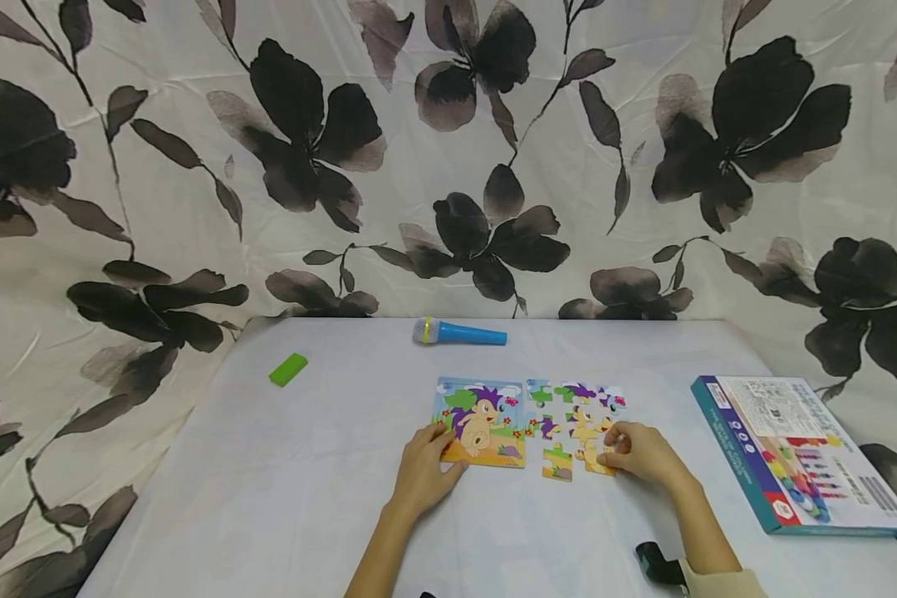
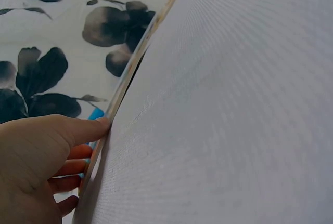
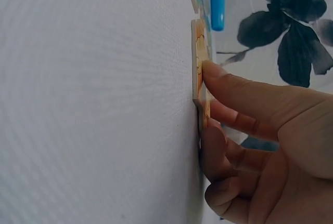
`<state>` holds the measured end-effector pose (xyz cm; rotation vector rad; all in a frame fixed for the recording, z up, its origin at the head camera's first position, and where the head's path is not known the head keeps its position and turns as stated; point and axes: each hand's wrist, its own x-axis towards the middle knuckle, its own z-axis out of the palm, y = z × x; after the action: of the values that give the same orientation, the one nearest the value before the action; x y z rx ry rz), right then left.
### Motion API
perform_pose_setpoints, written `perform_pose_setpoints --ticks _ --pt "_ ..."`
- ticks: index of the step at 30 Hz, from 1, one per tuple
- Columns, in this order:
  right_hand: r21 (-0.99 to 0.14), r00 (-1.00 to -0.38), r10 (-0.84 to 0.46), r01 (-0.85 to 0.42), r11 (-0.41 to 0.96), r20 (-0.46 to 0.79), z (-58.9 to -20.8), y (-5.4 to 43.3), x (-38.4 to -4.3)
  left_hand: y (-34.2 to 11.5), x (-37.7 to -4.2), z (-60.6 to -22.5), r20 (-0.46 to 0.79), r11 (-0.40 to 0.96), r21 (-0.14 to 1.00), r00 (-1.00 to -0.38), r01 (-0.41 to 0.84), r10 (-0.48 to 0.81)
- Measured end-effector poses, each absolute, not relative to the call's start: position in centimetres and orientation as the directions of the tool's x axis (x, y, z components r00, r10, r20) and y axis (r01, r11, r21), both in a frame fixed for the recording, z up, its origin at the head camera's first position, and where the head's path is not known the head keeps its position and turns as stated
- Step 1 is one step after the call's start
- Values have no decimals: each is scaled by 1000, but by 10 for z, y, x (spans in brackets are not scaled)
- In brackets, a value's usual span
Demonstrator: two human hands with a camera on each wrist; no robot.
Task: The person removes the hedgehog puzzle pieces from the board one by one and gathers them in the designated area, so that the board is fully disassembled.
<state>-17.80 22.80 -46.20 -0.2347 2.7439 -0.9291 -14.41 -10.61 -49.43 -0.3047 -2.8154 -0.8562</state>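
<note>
My left hand (image 1: 424,469) holds the lower left corner of a square hedgehog picture board (image 1: 486,423), thumb at the near edge and fingers at the left side. In the left wrist view, the thumb and fingers of that hand (image 2: 47,156) straddle the board's thin edge. Right of the board lie several jigsaw pieces (image 1: 556,462), spaced apart and showing parts of the same hedgehog. At their lower right, my right hand (image 1: 646,453) pinches an orange-and-yellow puzzle piece (image 3: 200,63) between thumb and fingers, low at the table surface.
A blue toy microphone (image 1: 467,334) lies at the far edge of the white table (image 1: 269,498). To the left sits a green block (image 1: 288,370). A flat box (image 1: 800,457) occupies the right side. Floral cloth (image 1: 463,166) hangs behind.
</note>
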Motion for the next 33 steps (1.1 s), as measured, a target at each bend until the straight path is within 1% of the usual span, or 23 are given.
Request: perform_pose_setpoints --ticks 11,22,27,33 --pt "-604 -960 -207 -54 795 -187 -461 228 -178 -105 -143 -493 238 813 526 -961 248 139" --pt "-611 -959 -215 -58 789 -187 -461 229 -179 -105 -144 -493 234 828 505 -962 243 140" --pt "-601 -956 -225 -70 796 -187 -462 230 -180 -107 -143 -494 238 842 492 -965 221 114" --pt "-592 -955 -225 -70 803 -194 -461 229 -181 -110 -142 -495 210 833 521 -974 187 87"
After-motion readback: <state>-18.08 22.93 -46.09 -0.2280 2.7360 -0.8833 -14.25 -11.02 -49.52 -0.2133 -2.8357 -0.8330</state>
